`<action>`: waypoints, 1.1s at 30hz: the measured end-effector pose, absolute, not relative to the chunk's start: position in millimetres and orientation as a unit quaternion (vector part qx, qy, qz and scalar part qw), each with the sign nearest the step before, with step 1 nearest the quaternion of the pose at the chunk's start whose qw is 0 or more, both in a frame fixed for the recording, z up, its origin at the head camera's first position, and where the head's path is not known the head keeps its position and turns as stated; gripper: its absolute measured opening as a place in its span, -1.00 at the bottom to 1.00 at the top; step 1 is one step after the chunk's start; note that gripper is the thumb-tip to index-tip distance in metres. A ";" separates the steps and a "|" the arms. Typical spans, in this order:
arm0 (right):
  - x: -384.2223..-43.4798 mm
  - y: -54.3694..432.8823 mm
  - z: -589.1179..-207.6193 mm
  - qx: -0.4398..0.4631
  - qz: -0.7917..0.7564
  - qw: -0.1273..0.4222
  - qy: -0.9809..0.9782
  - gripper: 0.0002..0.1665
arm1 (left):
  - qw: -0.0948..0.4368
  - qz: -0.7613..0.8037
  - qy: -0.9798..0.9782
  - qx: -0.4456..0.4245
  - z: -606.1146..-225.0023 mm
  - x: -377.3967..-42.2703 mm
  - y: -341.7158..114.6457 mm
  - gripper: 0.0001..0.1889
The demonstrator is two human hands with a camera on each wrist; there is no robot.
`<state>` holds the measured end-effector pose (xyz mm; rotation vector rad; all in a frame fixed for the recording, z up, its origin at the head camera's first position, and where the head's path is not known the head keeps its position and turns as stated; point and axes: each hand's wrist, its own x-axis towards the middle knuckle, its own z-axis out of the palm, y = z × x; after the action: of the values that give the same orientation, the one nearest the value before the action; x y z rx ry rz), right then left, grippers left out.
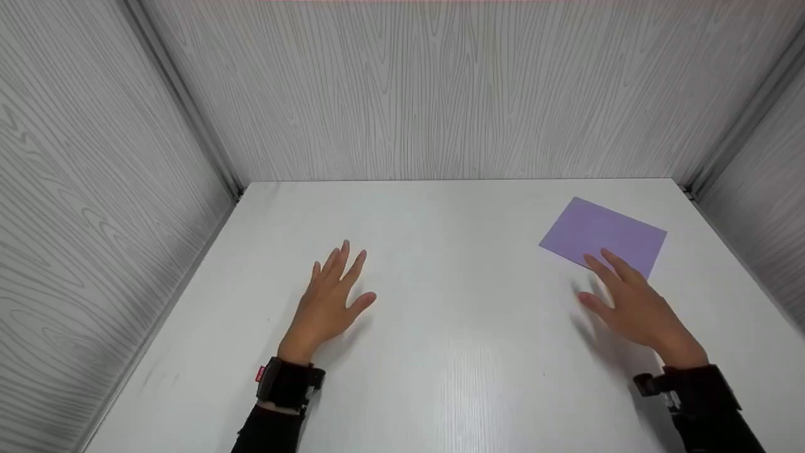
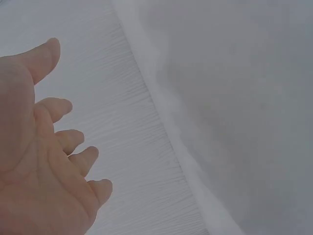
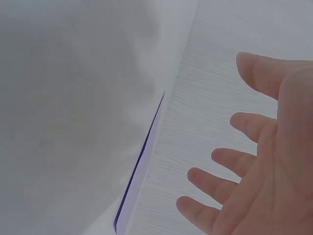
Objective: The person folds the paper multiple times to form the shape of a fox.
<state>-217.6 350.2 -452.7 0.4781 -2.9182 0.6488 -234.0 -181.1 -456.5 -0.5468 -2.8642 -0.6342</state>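
A purple sheet of paper [image 1: 607, 233] lies at an angle on the right side of the white table. My right hand [image 1: 641, 311] is held over the table at the near edge of the sheet, fingers spread, its fingertips overlapping the paper in the head view. In the right wrist view the sheet [image 3: 133, 196] shows as a thin purple sliver beside the spread right hand [image 3: 264, 171]. On the left half of the table, my left hand [image 1: 324, 308] hovers with fingers extended and thumb apart, holding nothing. The left wrist view shows its palm [image 2: 44, 156] with nothing in it.
The white table [image 1: 440, 277] is bounded by a wood-grained back wall [image 1: 402, 88] and side walls, the left one [image 1: 94, 207] being the larger in view. A black band [image 1: 289, 384] circles the left wrist and another [image 1: 688, 390] the right.
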 end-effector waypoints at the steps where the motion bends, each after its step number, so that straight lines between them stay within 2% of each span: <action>1: -220.0 355.6 -450.6 0.154 0.214 0.057 -0.963 -0.11 | 0.083 -0.217 -0.954 -0.190 -455.7 -233.6 -178.9 -0.18; 9: -249.2 394.1 -448.3 0.119 0.216 0.027 -0.969 -0.16 | 0.083 -0.229 -0.946 -0.213 -450.2 -226.9 -164.0 -0.25; 15: -265.8 412.5 -453.2 0.095 0.213 0.002 -0.972 -0.17 | 0.106 -0.230 -0.935 -0.248 -449.2 -222.5 -147.4 -0.35; 19: -273.5 416.2 -461.2 0.099 0.197 -0.007 -0.975 -0.21 | 0.099 -0.234 -0.929 -0.270 -450.9 -219.3 -137.0 -0.35; 28: -281.0 418.8 -471.4 0.144 0.140 -0.008 -0.980 -0.42 | 0.082 -0.231 -0.921 -0.303 -458.7 -217.1 -124.9 -0.32; 33: -282.5 412.0 -468.6 0.150 0.125 -0.023 -0.981 -0.43 | 0.083 -0.235 -0.919 -0.305 -462.0 -218.0 -127.0 -0.33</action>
<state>-282.5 412.0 -468.6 0.4781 -3.1253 0.3976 -218.0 -127.0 -462.0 -0.9121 -2.7447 -0.7010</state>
